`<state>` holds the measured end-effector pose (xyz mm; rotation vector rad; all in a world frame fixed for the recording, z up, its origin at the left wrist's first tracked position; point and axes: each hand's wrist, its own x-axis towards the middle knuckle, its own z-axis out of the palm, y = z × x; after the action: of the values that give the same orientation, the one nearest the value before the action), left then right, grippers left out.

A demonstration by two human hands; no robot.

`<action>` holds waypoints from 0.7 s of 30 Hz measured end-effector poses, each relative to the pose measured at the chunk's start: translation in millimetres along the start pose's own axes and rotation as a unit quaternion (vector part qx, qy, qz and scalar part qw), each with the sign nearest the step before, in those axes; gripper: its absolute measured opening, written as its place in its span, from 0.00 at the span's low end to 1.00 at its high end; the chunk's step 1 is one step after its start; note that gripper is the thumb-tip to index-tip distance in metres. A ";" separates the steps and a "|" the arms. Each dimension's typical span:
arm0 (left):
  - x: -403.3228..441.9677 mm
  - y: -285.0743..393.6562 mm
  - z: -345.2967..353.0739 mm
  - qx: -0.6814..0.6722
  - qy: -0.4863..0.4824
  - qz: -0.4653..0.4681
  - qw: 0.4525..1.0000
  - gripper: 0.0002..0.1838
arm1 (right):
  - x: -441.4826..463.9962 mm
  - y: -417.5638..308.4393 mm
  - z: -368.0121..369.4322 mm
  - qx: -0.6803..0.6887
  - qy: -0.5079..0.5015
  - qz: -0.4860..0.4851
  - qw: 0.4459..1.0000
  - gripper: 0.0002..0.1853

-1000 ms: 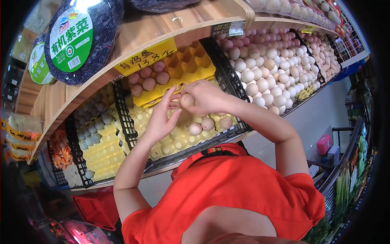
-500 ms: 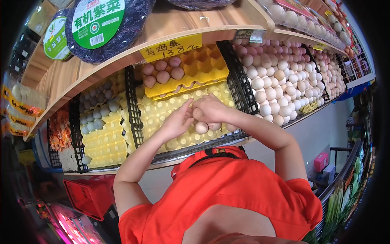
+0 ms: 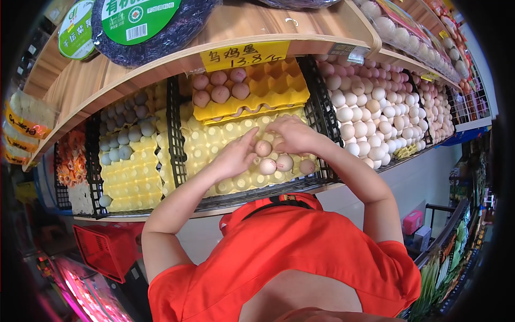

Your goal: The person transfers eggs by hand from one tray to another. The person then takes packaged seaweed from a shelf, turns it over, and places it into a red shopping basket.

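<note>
Several loose eggs lie on the pale yellow tray point(image 3: 214, 145) in the middle bin. My left hand point(image 3: 236, 156) is open at the left of an egg point(image 3: 263, 148), its fingers apart. On the other side, my right hand point(image 3: 292, 135) is open, its fingers spread and curved over another egg that shows only in part. Just below are two more eggs point(image 3: 267, 166) side by side, and a single egg point(image 3: 307, 167) sits farther right. Behind my hands, a bright yellow tray stack point(image 3: 263, 88) holds several pinkish eggs point(image 3: 220, 94) at its left.
A wooden shelf point(image 3: 161, 58) with a yellow price sign point(image 3: 244, 55) overhangs the bins. Black crate walls point(image 3: 176, 134) flank the middle bin. Bluish eggs point(image 3: 124, 138) are at left, pale eggs point(image 3: 359, 129) at right. A red basket point(image 3: 107, 249) is at lower left.
The egg between my hands has come down from the bright yellow stack to the group of loose eggs. My hands have moved apart around it. The view has shifted slightly.
</note>
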<state>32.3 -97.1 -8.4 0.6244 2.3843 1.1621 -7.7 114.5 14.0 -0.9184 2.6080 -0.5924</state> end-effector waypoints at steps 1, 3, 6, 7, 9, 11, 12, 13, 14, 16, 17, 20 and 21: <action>0.2 1.0 -0.7 -0.003 0.001 0.000 1.000 0.35 | -2.1 -0.1 -2.5 -0.009 -0.027 0.021 0.999 0.22; 0.4 4.5 -2.9 0.026 0.021 0.001 0.999 0.34 | -5.1 0.9 -2.5 -0.020 -0.055 0.041 0.997 0.22; 0.8 6.2 -5.3 0.077 0.059 0.032 0.995 0.34 | -6.8 4.9 4.4 -0.010 -0.086 0.066 0.994 0.22; 0.7 7.7 -6.9 0.076 0.061 0.030 0.995 0.34 | -7.5 7.2 5.9 -0.001 -0.076 0.049 0.996 0.22; 0.6 11.4 -10.1 0.041 0.060 0.028 0.997 0.32 | -8.6 6.7 4.6 0.009 -0.067 0.032 0.997 0.22; 0.7 12.7 -11.4 0.046 0.066 0.035 0.996 0.32 | -9.4 2.1 -5.1 -0.013 -0.060 0.055 0.997 0.22; 0.8 13.2 -12.1 0.051 0.071 0.042 0.995 0.31 | -9.4 1.9 -12.6 -0.014 -0.061 0.053 0.997 0.22; 0.7 13.3 -13.4 0.050 0.072 0.041 0.995 0.31 | -9.2 2.8 -21.7 0.004 -0.012 0.034 0.999 0.21; 0.4 13.2 -15.3 0.047 0.080 0.044 0.995 0.31 | -9.3 1.7 -29.1 0.023 0.038 0.015 0.999 0.21; -0.3 12.2 -19.7 0.043 0.088 0.048 0.994 0.31 | -6.7 -10.0 -40.9 0.041 0.081 -0.015 0.996 0.21; -1.1 11.2 -22.3 0.021 0.093 0.045 0.994 0.30 | -3.9 -15.3 -42.6 0.058 0.125 -0.046 0.989 0.21; -7.2 9.8 -32.2 -0.032 0.101 0.030 0.994 0.29 | 7.0 -28.5 -24.2 0.061 0.110 -0.069 0.990 0.20; -10.7 8.6 -35.6 -0.063 0.101 0.016 0.993 0.29 | 11.0 -34.7 -15.5 0.053 0.093 -0.087 0.991 0.20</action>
<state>23.5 -120.5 20.4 0.5274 2.4495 1.4389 -4.3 87.1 42.3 -1.1117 2.6431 -0.8915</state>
